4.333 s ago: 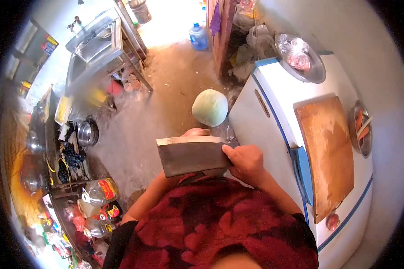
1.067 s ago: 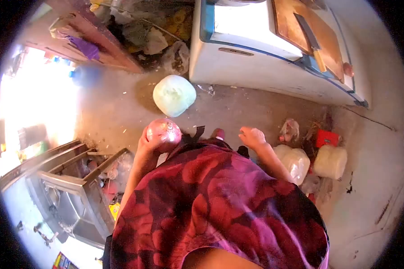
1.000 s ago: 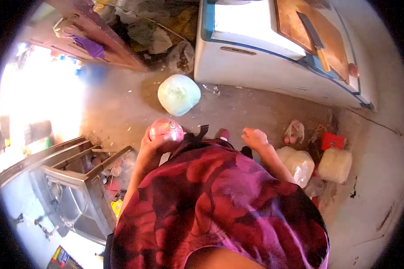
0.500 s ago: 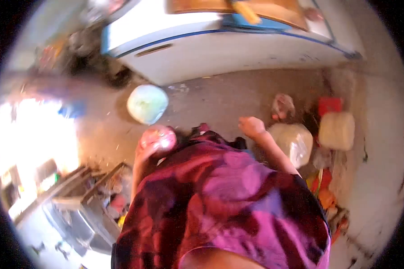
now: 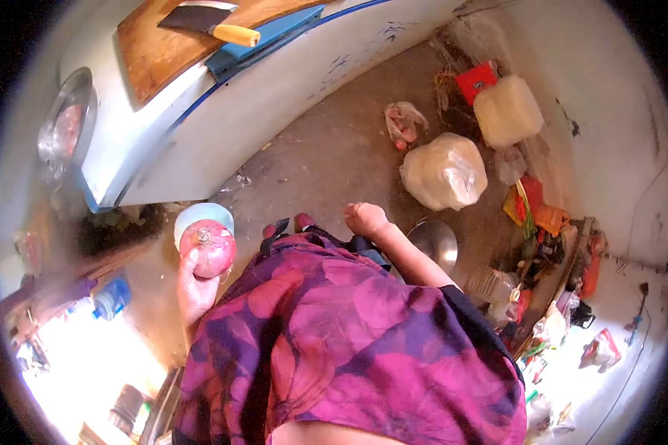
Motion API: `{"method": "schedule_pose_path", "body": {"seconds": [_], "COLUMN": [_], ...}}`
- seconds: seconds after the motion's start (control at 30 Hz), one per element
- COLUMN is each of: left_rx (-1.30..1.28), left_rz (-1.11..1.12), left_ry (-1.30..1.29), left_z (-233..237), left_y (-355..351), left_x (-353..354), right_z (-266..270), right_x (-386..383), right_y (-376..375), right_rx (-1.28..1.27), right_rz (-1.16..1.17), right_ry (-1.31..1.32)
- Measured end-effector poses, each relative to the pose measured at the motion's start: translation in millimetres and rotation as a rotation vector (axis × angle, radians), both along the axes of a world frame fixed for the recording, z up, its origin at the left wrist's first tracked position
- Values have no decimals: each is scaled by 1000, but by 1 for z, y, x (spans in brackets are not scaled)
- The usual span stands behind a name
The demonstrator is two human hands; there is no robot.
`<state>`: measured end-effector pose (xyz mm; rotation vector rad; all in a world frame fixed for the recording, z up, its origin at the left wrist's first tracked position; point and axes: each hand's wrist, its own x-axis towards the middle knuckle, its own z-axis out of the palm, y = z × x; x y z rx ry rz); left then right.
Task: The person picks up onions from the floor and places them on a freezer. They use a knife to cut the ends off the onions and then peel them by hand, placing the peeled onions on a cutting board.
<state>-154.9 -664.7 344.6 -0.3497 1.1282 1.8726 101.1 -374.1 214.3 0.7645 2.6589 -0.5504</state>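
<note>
Toward nine o'clock from the middle of the view, the left hand (image 5: 194, 288) cups a large red onion (image 5: 210, 251) from below, fingers half curled round its underside and thumb laid along the glossy, papery purple skin; the dry root tuft faces the camera. Close to twelve o'clock of the onion, a smooth, rounded pale-green melon (image 5: 185, 216) shows only in part, the onion blocking the rest. Near the centre, the right hand (image 5: 365, 220) is loosely curled with its fingers drawn in; its palm is hidden, so whether it has hold of anything cannot be told. Its forearm crosses a shiny round metal vessel (image 5: 439, 241) at three o'clock. Below spreads a garment (image 5: 349, 326) in pink and dark-purple leaf print, covering most of the legs. At eleven o'clock, a cleaver (image 5: 197, 20) with a broad dark blade and yellow handle lies on a worn wooden board (image 5: 148, 59), atop a white, blue-edged chest freezer (image 5: 274, 119). Around ten, a metal bowl (image 5: 87, 122) holds a clear plastic bag of something pinkish. At two o'clock, two bulky, pale, plastic-wrapped bundles (image 5: 444, 174) sit near a red box (image 5: 473, 80); a blue plastic water jug (image 5: 113, 298) is past eight.
</note>
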Motion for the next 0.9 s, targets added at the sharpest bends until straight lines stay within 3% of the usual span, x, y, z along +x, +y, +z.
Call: {"method": "schedule_pose_path", "body": {"seconds": [0.23, 0.33, 0.37, 0.57, 0.63, 0.77, 0.9], "left_rx": [71, 86, 109, 198, 237, 256, 209], "left_rz": [-169, -87, -86, -128, -113, -73, -24], "left_ry": [-80, 6, 34, 139, 191, 253, 243], "left_z": [1, 3, 2, 13, 12, 21, 19], "left_y": [-4, -7, -8, 1, 7, 31, 56], "left_x": [-27, -26, -28, -35, -37, -37, -40], "right_z": [29, 47, 61, 178, 207, 240, 201], "right_x": [-32, -56, -70, -161, -201, -286, -356], "right_y": [-10, 0, 6, 43, 56, 72, 102], "right_rx": [-13, 32, 63, 153, 232, 287, 358], "right_rz": [-144, -112, -158, -201, -95, -6, 154], "right_ry": [36, 237, 143, 766, 795, 573, 418]}}
